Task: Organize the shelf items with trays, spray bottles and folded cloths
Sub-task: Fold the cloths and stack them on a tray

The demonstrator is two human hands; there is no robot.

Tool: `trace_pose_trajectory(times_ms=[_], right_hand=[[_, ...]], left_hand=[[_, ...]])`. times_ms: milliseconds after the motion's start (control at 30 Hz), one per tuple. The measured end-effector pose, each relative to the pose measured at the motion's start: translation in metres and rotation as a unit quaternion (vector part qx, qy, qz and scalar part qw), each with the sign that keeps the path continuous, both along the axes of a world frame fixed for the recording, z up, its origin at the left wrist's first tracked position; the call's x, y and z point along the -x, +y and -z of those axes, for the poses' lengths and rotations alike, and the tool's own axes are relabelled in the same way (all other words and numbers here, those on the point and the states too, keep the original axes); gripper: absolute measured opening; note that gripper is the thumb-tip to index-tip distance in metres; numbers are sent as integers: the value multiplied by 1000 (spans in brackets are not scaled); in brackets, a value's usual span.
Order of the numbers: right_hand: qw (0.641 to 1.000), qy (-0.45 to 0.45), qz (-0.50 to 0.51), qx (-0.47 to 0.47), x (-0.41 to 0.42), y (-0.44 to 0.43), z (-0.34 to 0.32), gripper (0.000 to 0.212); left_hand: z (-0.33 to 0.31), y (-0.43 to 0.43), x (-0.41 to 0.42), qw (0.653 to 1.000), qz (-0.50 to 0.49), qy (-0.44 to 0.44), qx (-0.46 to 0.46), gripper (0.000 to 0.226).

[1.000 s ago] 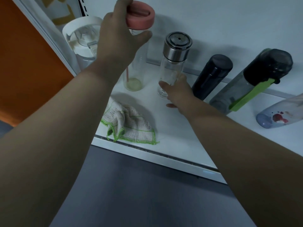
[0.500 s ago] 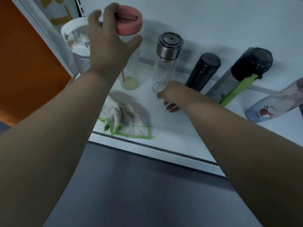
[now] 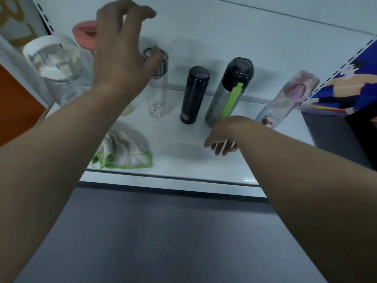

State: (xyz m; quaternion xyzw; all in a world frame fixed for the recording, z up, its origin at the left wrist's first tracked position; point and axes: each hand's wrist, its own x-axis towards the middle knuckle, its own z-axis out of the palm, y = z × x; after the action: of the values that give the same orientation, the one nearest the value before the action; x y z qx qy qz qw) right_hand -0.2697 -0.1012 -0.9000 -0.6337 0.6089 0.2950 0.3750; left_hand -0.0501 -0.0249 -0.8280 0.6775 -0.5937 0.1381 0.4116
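Note:
On the white shelf [image 3: 183, 160] stands a row of bottles: a white-lidded jar [image 3: 55, 64], a pink-lidded clear bottle [image 3: 84, 33], a clear bottle with a steel cap [image 3: 158, 92], a black flask [image 3: 193, 94], a grey bottle with a green strap [image 3: 228, 92] and a pale printed bottle [image 3: 285, 99]. A crumpled green-edged cloth [image 3: 124, 150] lies near the front edge. My left hand [image 3: 120, 50] hovers open above the pink-lidded and steel-capped bottles, holding nothing. My right hand [image 3: 224, 135] hangs low over the shelf in front of the grey bottle, fingers loosely apart and empty.
An orange panel [image 3: 16, 111] borders the shelf on the left. A colourful printed panel [image 3: 346, 92] rises at the right end. Below the shelf's front lip lies a dark grey floor [image 3: 163, 242].
My left hand has let go of the pink lid and lifted off to the right. My right hand has drawn back from the steel-capped bottle and moved right, in front of the grey bottle.

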Motion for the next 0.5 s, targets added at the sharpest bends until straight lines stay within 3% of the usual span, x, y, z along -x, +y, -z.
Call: trace_pose_trajectory(times_ms=[133, 233, 300, 400, 500], right_hand=[[990, 36, 137, -5, 72, -3, -6, 32], [959, 2, 273, 70, 117, -3, -4, 45], [927, -65, 348, 127, 138, -6, 1, 56], [843, -207, 462, 181, 147, -20, 5, 72], [795, -281, 477, 249, 151, -36, 6, 104]], left_hand=[[-2, -6, 49, 995, 91, 13, -44, 45], [5, -13, 79, 990, 124, 16, -62, 41], [11, -18, 97, 985, 140, 52, -82, 36], [23, -22, 106, 972, 175, 106, -117, 23], [38, -17, 104, 954, 217, 89, -184, 17]])
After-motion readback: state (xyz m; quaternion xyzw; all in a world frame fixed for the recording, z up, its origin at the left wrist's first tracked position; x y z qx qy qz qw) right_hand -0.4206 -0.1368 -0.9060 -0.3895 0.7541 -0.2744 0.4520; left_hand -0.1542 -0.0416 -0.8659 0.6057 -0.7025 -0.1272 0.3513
